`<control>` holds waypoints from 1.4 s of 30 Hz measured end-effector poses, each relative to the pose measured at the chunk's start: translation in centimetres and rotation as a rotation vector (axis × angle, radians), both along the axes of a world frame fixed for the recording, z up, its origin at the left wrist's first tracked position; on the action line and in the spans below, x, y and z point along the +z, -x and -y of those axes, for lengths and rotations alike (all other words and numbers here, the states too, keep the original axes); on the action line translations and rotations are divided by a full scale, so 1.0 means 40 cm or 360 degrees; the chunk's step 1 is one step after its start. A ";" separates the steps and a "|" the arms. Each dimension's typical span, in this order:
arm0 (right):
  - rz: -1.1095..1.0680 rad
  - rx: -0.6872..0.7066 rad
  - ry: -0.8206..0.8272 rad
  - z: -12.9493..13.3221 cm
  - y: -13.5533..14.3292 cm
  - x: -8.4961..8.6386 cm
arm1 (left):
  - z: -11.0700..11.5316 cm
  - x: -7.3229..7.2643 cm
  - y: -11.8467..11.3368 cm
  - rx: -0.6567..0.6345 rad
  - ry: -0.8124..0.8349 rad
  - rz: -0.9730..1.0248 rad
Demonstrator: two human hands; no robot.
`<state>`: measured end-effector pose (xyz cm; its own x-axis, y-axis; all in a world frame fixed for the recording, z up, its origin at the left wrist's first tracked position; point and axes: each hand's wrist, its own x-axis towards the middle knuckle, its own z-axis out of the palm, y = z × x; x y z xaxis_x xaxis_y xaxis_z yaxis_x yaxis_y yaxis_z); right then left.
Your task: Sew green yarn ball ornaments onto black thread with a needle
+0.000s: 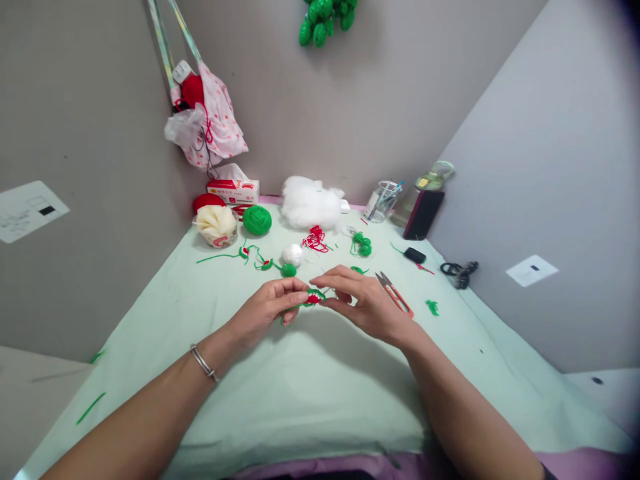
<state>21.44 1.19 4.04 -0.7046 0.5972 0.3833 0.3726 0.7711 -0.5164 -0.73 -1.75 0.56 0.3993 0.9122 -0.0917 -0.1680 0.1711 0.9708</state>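
Observation:
My left hand [273, 303] pinches a small crocheted piece [314, 298] between thumb and fingers. The piece is red inside, with a white line and a green edge, and green yarn trails beneath it. My right hand [363, 301] curls close against its right side, with the thumb near its edge. Something thin and pale shows between those fingers, too small to name. Just beyond are a white yarn ball [293, 255] and a small green crocheted ball [289, 270]. Orange-handled thread snips [395, 295] lie beside my right hand.
Behind are a green yarn ball [257, 220], a tub [217, 227], a tissue pack [234, 190], white stuffing [313, 203], red yarn [316, 239], a glass jar [383, 202] and a leaning phone [424, 215]. A polka-dot bag [217, 110] hangs on the left.

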 end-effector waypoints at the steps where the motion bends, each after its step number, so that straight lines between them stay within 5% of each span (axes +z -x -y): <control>1: -0.0021 0.0020 -0.0014 0.003 0.004 0.000 | 0.001 -0.001 -0.002 -0.0009 -0.0008 -0.0019; 4: -0.0115 -0.0053 0.0058 0.003 0.013 -0.004 | 0.003 -0.002 -0.011 0.0027 -0.0058 -0.0098; 9: -0.0212 -0.0329 0.0530 0.008 0.032 0.000 | 0.004 -0.008 -0.015 0.0101 -0.0167 -0.0185; 14: -0.0276 -0.0320 0.0760 0.009 0.039 -0.004 | -0.001 -0.012 -0.008 0.0176 -0.0204 -0.0268; 23: -0.0302 -0.0460 0.0194 0.008 0.018 -0.010 | -0.010 -0.014 -0.009 0.0371 -0.0099 -0.0090; 31: 0.0204 -0.0541 -0.0703 0.011 0.019 -0.027 | -0.012 -0.017 -0.006 0.0380 -0.0101 -0.0117; 42: 0.0428 -0.0468 -0.0794 0.019 0.022 -0.024 | -0.010 -0.023 -0.006 0.0333 -0.0117 -0.0192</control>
<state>20.55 0.45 3.07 -0.6488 0.5757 0.4976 0.6719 0.7404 0.0194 -0.50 -1.37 -0.34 0.1912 0.9799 -0.0576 -0.0744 0.0729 0.9946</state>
